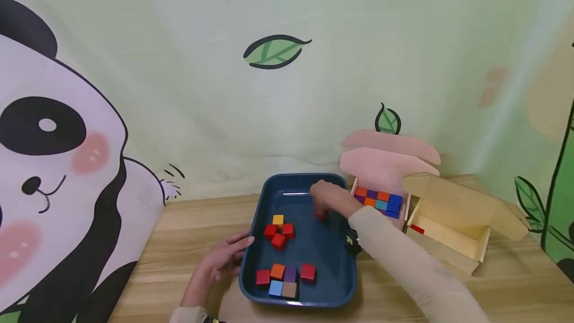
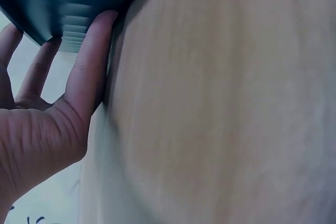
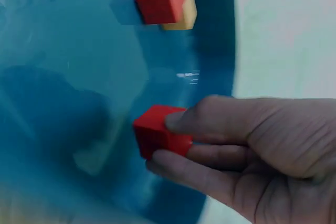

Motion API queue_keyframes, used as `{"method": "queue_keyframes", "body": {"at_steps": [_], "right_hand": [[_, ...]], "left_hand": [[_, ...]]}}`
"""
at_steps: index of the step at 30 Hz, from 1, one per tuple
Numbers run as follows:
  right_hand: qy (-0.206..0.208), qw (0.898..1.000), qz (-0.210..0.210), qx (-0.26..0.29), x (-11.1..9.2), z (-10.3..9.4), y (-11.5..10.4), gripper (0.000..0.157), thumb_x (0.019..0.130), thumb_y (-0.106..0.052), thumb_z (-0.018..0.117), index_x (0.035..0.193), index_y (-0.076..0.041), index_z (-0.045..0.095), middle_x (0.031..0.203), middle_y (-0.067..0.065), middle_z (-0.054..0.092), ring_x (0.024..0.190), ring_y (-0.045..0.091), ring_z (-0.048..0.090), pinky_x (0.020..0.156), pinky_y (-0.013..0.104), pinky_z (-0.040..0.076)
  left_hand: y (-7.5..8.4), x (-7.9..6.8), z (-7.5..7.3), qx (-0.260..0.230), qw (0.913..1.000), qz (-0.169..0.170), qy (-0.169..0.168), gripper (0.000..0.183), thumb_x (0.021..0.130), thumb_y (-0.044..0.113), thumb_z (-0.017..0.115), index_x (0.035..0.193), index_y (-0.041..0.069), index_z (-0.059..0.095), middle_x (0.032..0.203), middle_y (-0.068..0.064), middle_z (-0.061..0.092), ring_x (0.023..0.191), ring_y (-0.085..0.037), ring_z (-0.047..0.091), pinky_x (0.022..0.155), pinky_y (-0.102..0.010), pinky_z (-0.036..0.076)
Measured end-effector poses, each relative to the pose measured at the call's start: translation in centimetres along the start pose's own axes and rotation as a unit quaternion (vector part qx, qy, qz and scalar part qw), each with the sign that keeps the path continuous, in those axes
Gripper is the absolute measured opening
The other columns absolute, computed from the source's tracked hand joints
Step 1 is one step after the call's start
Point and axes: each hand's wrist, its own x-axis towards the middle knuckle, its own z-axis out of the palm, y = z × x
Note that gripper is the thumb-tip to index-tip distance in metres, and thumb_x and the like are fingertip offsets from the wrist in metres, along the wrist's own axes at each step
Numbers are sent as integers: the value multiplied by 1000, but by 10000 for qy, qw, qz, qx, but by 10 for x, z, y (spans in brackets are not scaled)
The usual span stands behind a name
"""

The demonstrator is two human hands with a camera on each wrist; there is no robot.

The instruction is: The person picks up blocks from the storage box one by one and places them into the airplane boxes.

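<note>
Between thumb and fingers my right hand [image 1: 331,198] pinches a red cube [image 3: 152,124], inside the far right part of a dark blue tray [image 1: 334,283]. My left hand [image 1: 224,255] touches the tray's left side, its extended fingers [image 2: 86,66] against the outer wall in the left wrist view. On the tray floor, a yellow cube [image 1: 278,220] sits behind several red cubes [image 1: 279,242]. Closer to the front edge lie an orange cube [image 1: 277,271], a purple cube [image 1: 290,273], a light blue cube [image 1: 275,288], a brown cube [image 1: 289,290] and two red cubes [image 1: 308,272].
Right of the tray stands a pink box [image 1: 390,166] with its lid up, holding orange, purple and blue cubes [image 1: 381,204]. Beside it is an opened tan box [image 1: 448,258] with a red piece [image 1: 417,229] at its left. A printed cloth [image 1: 202,113] hangs behind the wooden table [image 1: 188,223].
</note>
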Motion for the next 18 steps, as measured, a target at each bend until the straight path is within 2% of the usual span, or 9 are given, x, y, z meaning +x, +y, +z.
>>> {"method": "queue_keyframes", "body": {"at_steps": [3,5,7,11,13,18], "right_hand": [[634,9951,-742,-177,-33,-7,20,11,79,-10,83,81,-9,72,74,0,64,63,14,52,55,25,45],[951,9890,-1126,-141,-59,-12,35,10,81,-9,80,87,-7,73,78,0,65,67,14,52,59,25,47],[1170,9841,-1336,30,-85,-15,51,14,82,-8,78,95,-5,74,83,0,67,71,15,54,64,26,51],[1442,9782,-1447,381,-131,-16,88,18,82,-3,74,100,-4,74,85,0,67,74,15,54,66,27,50],[1581,9767,-1415,311,-148,-16,109,18,80,-2,76,98,-5,73,83,-2,66,73,15,52,64,27,48],[1815,9734,-1396,-39,-171,-16,158,16,71,2,78,84,-7,74,74,-6,59,69,13,47,59,26,42]], "left_hand": [[0,0,5,150,9998,-96,-120,74,95,41,72,154,7,43,133,-19,65,108,-26,68,87,-52,58],[-2,-1,8,251,9994,-158,-179,76,94,42,72,154,7,42,131,-19,66,107,-26,68,86,-52,59],[-3,-2,8,277,9993,-186,-193,76,94,42,73,154,7,42,131,-18,66,107,-27,69,86,-52,59],[-5,-4,7,320,9992,-184,-177,75,95,42,71,155,7,42,132,-18,65,107,-26,67,86,-54,58],[-4,-5,6,307,9992,-159,-184,75,96,42,70,155,7,41,134,-18,64,108,-26,66,87,-54,58],[0,-10,4,315,9993,-155,-121,77,95,42,71,156,7,40,137,-20,61,112,-28,65,88,-55,57]]}}
